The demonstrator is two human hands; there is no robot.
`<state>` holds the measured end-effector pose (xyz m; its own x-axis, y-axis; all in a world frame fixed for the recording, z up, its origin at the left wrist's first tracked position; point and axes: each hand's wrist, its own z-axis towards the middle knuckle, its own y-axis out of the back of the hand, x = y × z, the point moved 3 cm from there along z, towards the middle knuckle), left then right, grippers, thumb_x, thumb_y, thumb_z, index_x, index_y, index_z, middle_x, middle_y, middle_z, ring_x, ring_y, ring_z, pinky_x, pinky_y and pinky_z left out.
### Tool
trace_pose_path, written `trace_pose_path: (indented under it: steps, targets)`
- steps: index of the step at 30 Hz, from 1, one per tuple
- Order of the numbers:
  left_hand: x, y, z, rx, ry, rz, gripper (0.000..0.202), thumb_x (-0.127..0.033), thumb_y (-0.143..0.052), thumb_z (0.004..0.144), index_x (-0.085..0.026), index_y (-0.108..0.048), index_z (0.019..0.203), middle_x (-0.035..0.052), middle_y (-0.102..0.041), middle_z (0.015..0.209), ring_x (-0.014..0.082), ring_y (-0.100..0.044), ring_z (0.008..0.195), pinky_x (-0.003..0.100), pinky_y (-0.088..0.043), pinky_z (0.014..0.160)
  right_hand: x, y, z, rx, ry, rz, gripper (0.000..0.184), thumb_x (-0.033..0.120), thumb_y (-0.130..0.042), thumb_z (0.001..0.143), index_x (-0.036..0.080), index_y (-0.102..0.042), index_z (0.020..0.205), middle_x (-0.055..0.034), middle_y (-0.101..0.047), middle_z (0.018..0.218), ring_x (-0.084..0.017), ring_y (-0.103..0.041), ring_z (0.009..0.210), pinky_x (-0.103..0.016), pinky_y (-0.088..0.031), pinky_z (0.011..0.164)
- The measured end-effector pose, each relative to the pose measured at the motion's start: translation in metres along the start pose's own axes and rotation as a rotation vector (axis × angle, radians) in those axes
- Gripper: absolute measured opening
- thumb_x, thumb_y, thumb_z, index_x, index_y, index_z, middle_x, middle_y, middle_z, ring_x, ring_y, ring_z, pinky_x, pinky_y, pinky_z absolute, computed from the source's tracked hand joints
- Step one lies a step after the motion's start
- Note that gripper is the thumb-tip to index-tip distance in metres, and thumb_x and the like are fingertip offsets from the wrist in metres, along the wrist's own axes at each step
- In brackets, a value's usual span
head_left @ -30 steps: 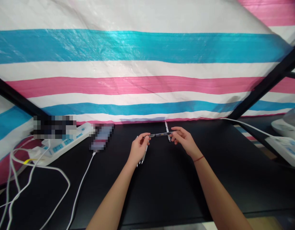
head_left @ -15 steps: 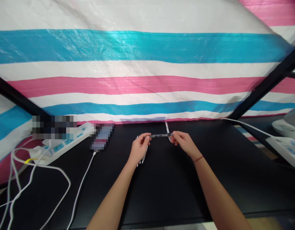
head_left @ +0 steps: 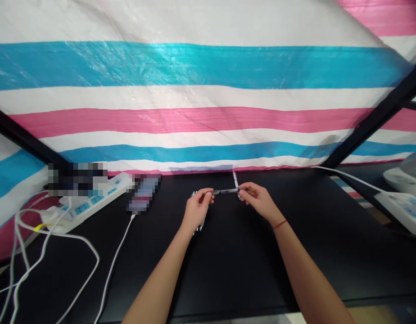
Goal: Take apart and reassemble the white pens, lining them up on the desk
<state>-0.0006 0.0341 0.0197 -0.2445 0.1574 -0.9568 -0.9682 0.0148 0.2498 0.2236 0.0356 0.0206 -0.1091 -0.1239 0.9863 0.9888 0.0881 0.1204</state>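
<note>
Above the black table (head_left: 228, 261), my left hand (head_left: 196, 210) and my right hand (head_left: 257, 200) each pinch one end of a thin grey pen (head_left: 225, 191) held level between them. The left hand also grips a few white pens (head_left: 200, 223) whose tips stick out below the palm. Another white pen (head_left: 235, 178) lies on the table just beyond my right fingers. A red thread circles my right wrist.
A white power strip (head_left: 93, 198) with plugs and loose white cables (head_left: 52, 243) sits at the left. A blurred small device (head_left: 142, 193) with a cable lies beside it. A second power strip (head_left: 400, 209) is at the right. A striped tarp (head_left: 208, 90) hangs behind.
My hands have drawn slightly closer together along the grey pen; the visible part of it between them is shorter. Nothing else moved.
</note>
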Motion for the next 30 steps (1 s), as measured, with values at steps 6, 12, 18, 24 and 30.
trace_pose_path:
  steps: [6,12,18,24,30]
  targets:
    - [0.002,0.0,0.001,0.006,-0.047,0.021,0.033,-0.041,-0.052,0.088,-0.017,-0.067,0.104,0.0048,-0.071,0.08,0.0178,-0.068,0.08,0.03,-0.051,0.079,0.004,-0.001,0.002,0.014,0.032,-0.109,0.034,0.047,-0.054,0.088,0.017,-0.062,0.074,-0.0006,-0.059,0.062,-0.012,-0.053,0.059,-0.024,-0.041,0.054]
    - [-0.006,0.0,-0.003,-0.041,-0.115,0.101,0.027,-0.036,-0.052,0.089,-0.019,-0.067,0.102,0.0037,-0.072,0.082,0.0173,-0.068,0.079,0.03,-0.052,0.078,0.01,-0.004,-0.001,-0.054,0.024,0.008,0.035,0.047,-0.058,0.086,0.017,-0.062,0.069,-0.0003,-0.057,0.059,-0.012,-0.052,0.056,-0.024,-0.041,0.054]
    - [-0.015,-0.012,-0.013,-0.061,-0.165,0.111,0.026,-0.034,-0.051,0.089,-0.019,-0.065,0.105,0.0061,-0.072,0.094,0.0185,-0.068,0.087,0.031,-0.051,0.083,0.006,-0.004,0.0,-0.156,-0.08,0.303,0.031,0.047,-0.068,0.078,0.016,-0.063,0.079,-0.0046,-0.067,0.074,-0.015,-0.064,0.065,-0.024,-0.05,0.055]
    - [-0.013,-0.046,-0.029,0.275,0.032,-0.007,0.024,-0.036,-0.056,0.086,-0.019,-0.059,0.102,0.0045,-0.072,0.086,0.0184,-0.069,0.081,0.03,-0.052,0.076,0.007,-0.004,0.001,-0.207,-0.023,0.359,0.056,0.04,-0.075,0.072,0.024,-0.048,0.119,-0.0039,-0.071,0.088,-0.015,-0.066,0.069,-0.027,-0.056,0.057]
    - [-0.005,-0.058,-0.035,0.343,0.128,-0.057,0.032,-0.037,-0.054,0.086,-0.017,-0.06,0.11,0.0062,-0.072,0.089,0.0179,-0.068,0.079,0.029,-0.052,0.073,0.008,-0.01,-0.002,-0.106,0.036,0.228,0.043,0.04,-0.072,0.074,0.02,-0.058,0.11,-0.0031,-0.069,0.081,-0.016,-0.066,0.068,-0.03,-0.058,0.06]
